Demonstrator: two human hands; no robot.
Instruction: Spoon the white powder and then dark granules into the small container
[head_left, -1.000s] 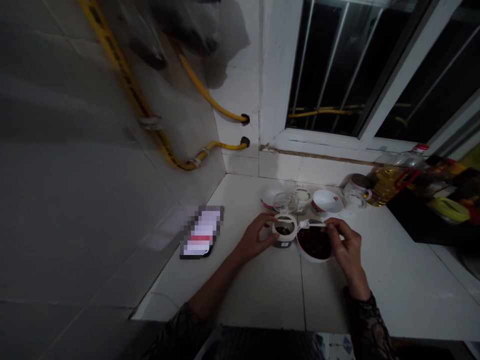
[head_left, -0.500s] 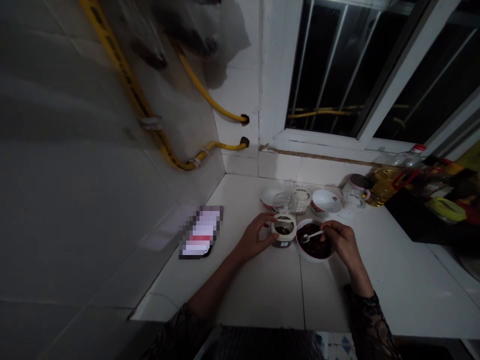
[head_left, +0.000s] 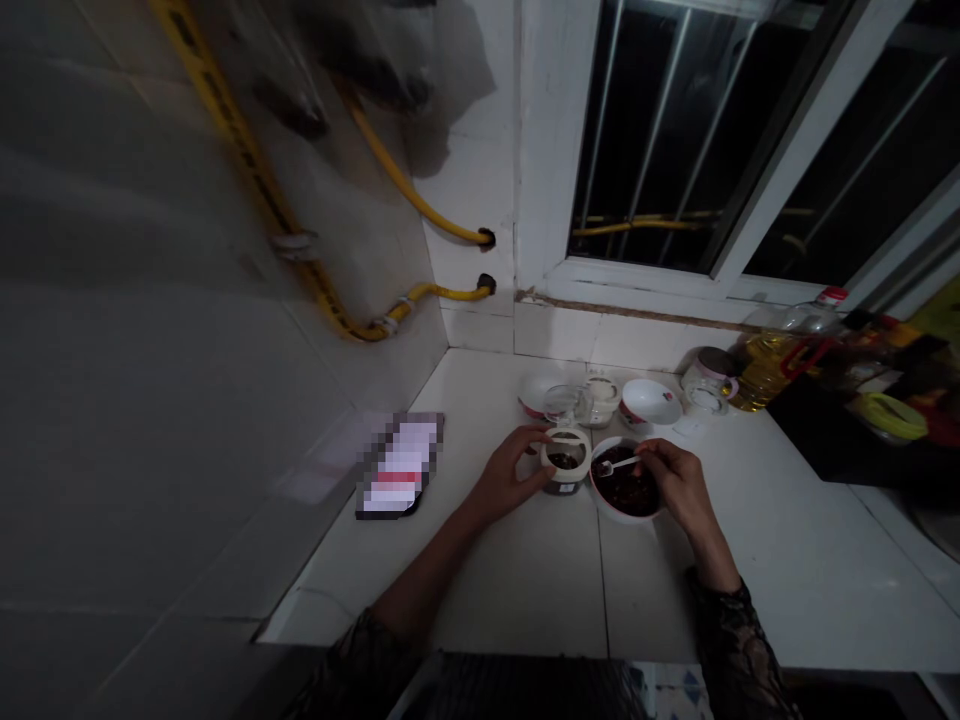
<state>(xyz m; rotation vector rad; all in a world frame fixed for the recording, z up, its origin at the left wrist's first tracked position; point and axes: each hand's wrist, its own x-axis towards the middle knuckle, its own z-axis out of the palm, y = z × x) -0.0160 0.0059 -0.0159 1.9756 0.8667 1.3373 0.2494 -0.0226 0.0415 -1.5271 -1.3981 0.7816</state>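
Note:
My left hand (head_left: pixel 514 470) is wrapped round the side of a small spice jar (head_left: pixel 565 478), thumb in front and fingers behind. The jar stands on the counter with its clear lid (head_left: pixel 566 402) flipped up, and dark contents show inside. Between the fingertips of my right hand (head_left: pixel 675 475) is the handle of a small white spoon (head_left: pixel 622 463). Its scoop hangs over the left part of a bowl (head_left: pixel 627 517) of dark reddish-brown sauce, right beside the jar. Whether the scoop touches the sauce I cannot tell.
Behind are a white bowl (head_left: pixel 651 402), a second white-lidded jar (head_left: pixel 602 400) and another bowl (head_left: pixel 534 390). A glass jar (head_left: pixel 706 380), an oil bottle (head_left: pixel 772 355) and a dark rack (head_left: pixel 814 430) stand at right. A phone (head_left: pixel 401 465) lies left, near the tiled wall.
My right hand has shifted slightly left, bringing the spoon's scoop nearer the bowl's left rim, beside the jar. My left hand stays on the jar.

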